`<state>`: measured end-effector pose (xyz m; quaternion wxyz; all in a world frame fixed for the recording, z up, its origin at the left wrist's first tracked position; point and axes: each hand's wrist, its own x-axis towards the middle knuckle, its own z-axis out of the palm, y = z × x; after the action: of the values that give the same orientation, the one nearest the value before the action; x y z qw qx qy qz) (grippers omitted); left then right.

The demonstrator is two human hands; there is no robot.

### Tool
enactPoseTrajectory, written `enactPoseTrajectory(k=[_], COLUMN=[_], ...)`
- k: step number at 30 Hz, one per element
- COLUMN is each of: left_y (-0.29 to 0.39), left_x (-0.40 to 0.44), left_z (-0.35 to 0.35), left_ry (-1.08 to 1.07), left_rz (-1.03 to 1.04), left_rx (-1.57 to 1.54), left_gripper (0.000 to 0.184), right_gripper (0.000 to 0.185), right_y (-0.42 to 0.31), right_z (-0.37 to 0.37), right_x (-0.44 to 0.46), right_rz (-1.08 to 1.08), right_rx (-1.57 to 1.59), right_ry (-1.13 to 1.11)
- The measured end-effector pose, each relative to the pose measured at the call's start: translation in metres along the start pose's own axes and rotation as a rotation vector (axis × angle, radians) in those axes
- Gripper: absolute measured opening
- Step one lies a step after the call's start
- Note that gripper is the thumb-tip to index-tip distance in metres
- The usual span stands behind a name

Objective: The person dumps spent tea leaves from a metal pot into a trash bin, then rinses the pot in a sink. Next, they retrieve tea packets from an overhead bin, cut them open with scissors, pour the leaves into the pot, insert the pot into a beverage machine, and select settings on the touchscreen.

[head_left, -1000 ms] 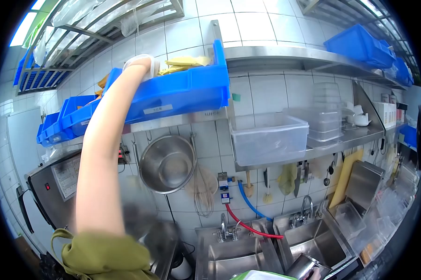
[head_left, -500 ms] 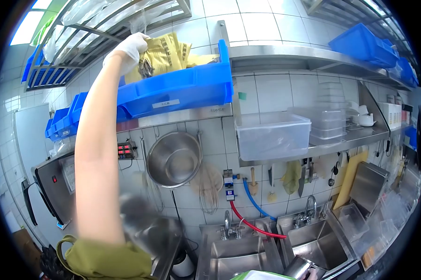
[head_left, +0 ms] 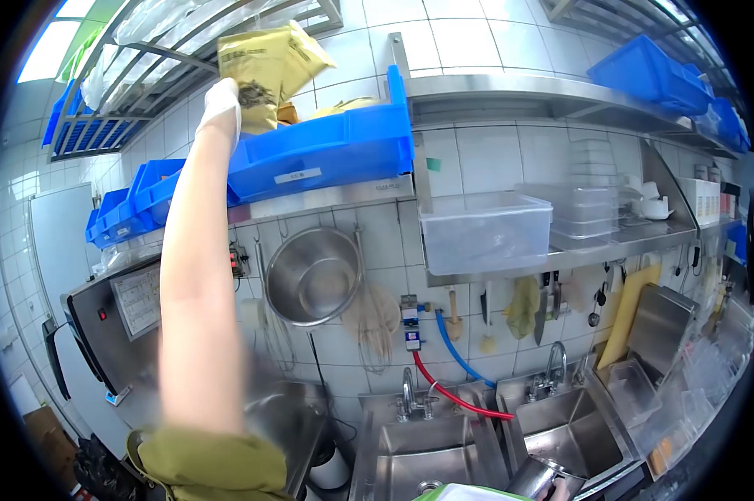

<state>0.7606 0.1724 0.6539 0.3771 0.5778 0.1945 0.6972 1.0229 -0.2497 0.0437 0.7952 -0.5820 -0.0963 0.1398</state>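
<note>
My left hand (head_left: 220, 110), in a white glove, is raised high at the upper left and grips yellow printed packets (head_left: 250, 68). A dark patch shows on the front packet; a second one leans out behind it to the right. They are above a blue bin (head_left: 335, 150) on the upper shelf, where more yellow packets (head_left: 347, 106) stick up over the rim. At the bottom edge, my right hand (head_left: 559, 491), only partly visible, holds a shiny metal pitcher (head_left: 531, 478) over the front of the right sink. Its fingers are mostly cut off.
Two steel sinks (head_left: 431, 451) stand below, with taps and red and blue hoses (head_left: 452, 355). A steel bowl (head_left: 312, 275) and whisks hang on the wall. Clear plastic tubs (head_left: 485, 238) sit on the right shelf. A wire rack (head_left: 143, 75) is overhead at left.
My left hand has lifted the yellow packets up out of the blue bin, so more of them shows above its rim. The right hand still holds the metal pitcher.
</note>
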Motion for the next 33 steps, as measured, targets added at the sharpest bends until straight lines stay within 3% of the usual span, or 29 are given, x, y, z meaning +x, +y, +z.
enactPoseTrajectory(k=[1, 2, 5, 6, 9, 12, 13, 18, 20, 21, 22, 23, 28, 29, 31, 33], left_y=[-0.003, -0.020, -0.050, -0.047, -0.027, -0.016, -0.014, 0.004, 0.011, 0.015, 0.025, 0.028, 0.021, 0.013, -0.010, -0.023], left_x=[0.001, 0.034, 0.133, 0.138, 0.079, 0.044, 0.037, -0.015, -0.043, -0.019, -0.027, -0.025, 0.001, 0.023, 0.026, 0.011], left_z=[-0.006, -0.029, -0.092, -0.096, -0.088, -0.081, -0.078, -0.045, -0.014, -0.010, 0.020, 0.034, 0.081, 0.085, 0.095, 0.086], left_ry=[-0.031, -0.118, -0.400, -0.306, -0.252, -0.208, -0.191, -0.012, 0.183, 0.333, 0.490, 0.484, 0.605, 0.625, 0.355, -0.061], left_rz=[0.040, 0.204, 0.875, 0.962, 0.759, 0.692, 0.685, 0.674, 0.657, 0.931, 0.547, 0.521, 0.985, 1.273, 1.407, 1.071], left_rx=[0.021, 0.132, 0.464, 0.609, 0.519, 0.496, 0.507, 0.673, 0.889, 1.537, 1.044, 1.147, 1.413, 1.606, 1.777, 1.802], left_gripper=[0.035, 0.036, 0.038, 0.038, 0.038, 0.037, 0.037, 0.038, 0.038, 0.038, 0.042, 0.043, 0.028, 0.023, 0.028, 0.039], right_gripper=[0.024, 0.024, 0.023, 0.023, 0.023, 0.022, 0.021, 0.021, 0.021, 0.021, 0.021, 0.021, 0.022, 0.022, 0.022, 0.022], right_y=[0.000, 0.001, 0.001, 0.001, 0.001, -0.005, -0.010, 0.004, 0.011, 0.010, 0.010, 0.009, 0.004, 0.003, 0.002, 0.002], right_z=[-0.001, -0.001, -0.004, -0.006, -0.009, -0.009, -0.002, -0.007, -0.006, -0.003, 0.000, 0.004, 0.020, 0.022, 0.026, 0.029], right_x=[0.000, -0.001, -0.002, -0.002, 0.000, 0.007, -0.001, -0.002, -0.002, -0.002, -0.002, -0.002, -0.003, -0.004, -0.004, -0.004], right_rz=[-0.009, -0.014, -0.016, -0.019, -0.054, -0.181, 0.309, 0.161, 0.129, 0.116, 0.109, 0.096, 0.053, 0.047, 0.030, 0.014], right_rx=[-0.002, -0.003, -0.008, -0.010, -0.029, -0.142, -0.012, 0.043, 0.052, 0.041, 0.035, 0.029, 0.008, 0.007, 0.000, -0.007], right_ry=[-0.004, -0.006, -0.022, -0.026, -0.050, -0.097, 0.069, -0.050, -0.082, -0.082, -0.081, -0.079, -0.071, -0.070, -0.071, -0.064])
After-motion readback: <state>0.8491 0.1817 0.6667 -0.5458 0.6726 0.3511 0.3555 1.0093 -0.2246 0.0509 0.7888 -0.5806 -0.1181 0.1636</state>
